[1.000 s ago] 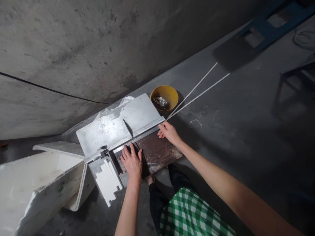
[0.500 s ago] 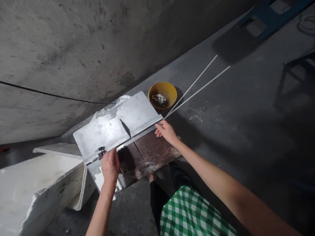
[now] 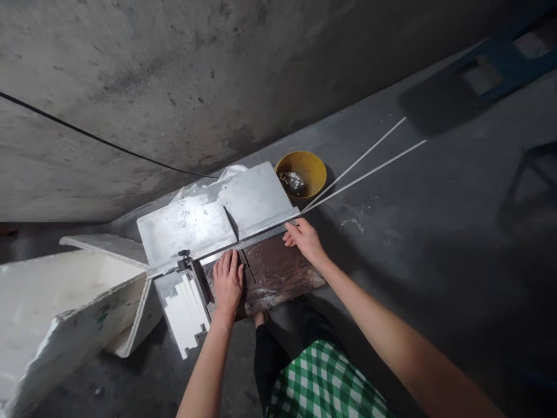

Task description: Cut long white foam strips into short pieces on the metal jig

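Note:
My left hand (image 3: 228, 280) lies on the brown board (image 3: 278, 267) of a saw table, fingers stretched toward the metal fence (image 3: 265, 223). Its fingertips reach the fence edge; anything beneath them is hidden. At the fence's right end, my right hand (image 3: 305, 239) is closed in a pinch. Two long thin white strips (image 3: 369, 170) spread out from there over the floor; the exact grip is partly hidden. A dark blade or slit (image 3: 231, 223) crosses the light metal tabletop (image 3: 256, 188). Short white strips (image 3: 185, 313) lie side by side left of my left hand.
Beyond the table's right corner stands a yellow bowl (image 3: 315, 174) with small white pieces inside. Large white panels (image 3: 87, 325) lean at the left. A black cable (image 3: 100, 145) runs along the concrete wall (image 3: 174, 69). A blue frame (image 3: 491, 69) stands far right.
My left hand has moved right from the black clamp onto the brown board, and its fingers have straightened. The right hand stays at the fence end. The camera view has shifted slightly.

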Tool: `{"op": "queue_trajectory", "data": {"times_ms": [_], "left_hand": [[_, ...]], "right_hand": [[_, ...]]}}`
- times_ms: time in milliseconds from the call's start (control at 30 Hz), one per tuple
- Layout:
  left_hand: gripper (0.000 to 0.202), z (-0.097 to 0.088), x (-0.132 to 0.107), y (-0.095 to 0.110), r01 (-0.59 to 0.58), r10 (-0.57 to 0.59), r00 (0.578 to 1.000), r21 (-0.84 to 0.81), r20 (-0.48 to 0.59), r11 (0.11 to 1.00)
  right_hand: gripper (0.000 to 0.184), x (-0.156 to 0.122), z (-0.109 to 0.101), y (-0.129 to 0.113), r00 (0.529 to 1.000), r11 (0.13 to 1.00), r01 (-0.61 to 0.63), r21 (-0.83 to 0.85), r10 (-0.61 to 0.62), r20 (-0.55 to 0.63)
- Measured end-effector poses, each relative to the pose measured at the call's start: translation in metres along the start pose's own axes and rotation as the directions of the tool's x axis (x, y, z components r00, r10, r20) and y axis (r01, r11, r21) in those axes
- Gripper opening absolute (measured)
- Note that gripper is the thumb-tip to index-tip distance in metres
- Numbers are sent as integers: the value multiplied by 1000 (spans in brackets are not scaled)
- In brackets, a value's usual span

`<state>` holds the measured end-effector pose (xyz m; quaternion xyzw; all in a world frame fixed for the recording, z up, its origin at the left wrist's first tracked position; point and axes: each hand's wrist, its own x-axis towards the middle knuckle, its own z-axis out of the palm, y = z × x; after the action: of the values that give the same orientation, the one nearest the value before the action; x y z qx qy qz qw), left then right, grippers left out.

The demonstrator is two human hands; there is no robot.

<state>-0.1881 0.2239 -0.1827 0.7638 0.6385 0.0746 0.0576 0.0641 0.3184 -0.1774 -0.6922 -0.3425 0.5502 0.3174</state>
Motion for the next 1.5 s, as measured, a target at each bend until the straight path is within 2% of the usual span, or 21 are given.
{"op": "queue_trajectory", "data": {"times_ms": [333, 833, 1133, 1500], "left_hand": [[45, 4, -3, 0, 7, -6, 1000, -30, 24, 1000], [45, 2, -3, 2, 5, -5, 999, -3, 31, 1000], [46, 6, -2, 2, -1, 1, 1000, 0, 11, 1000], [46, 5, -1, 2, -10, 10, 1000, 13, -13, 1000]], "right_hand": [[44, -1, 3, 9, 997, 998, 52, 26, -50, -64], [51, -1, 3, 3, 998, 997, 28, 65, -25, -58], [47, 2, 6, 9, 992, 995, 68, 75, -59, -108], [33, -1, 6, 4, 989, 996, 73, 57, -65, -129]]}}
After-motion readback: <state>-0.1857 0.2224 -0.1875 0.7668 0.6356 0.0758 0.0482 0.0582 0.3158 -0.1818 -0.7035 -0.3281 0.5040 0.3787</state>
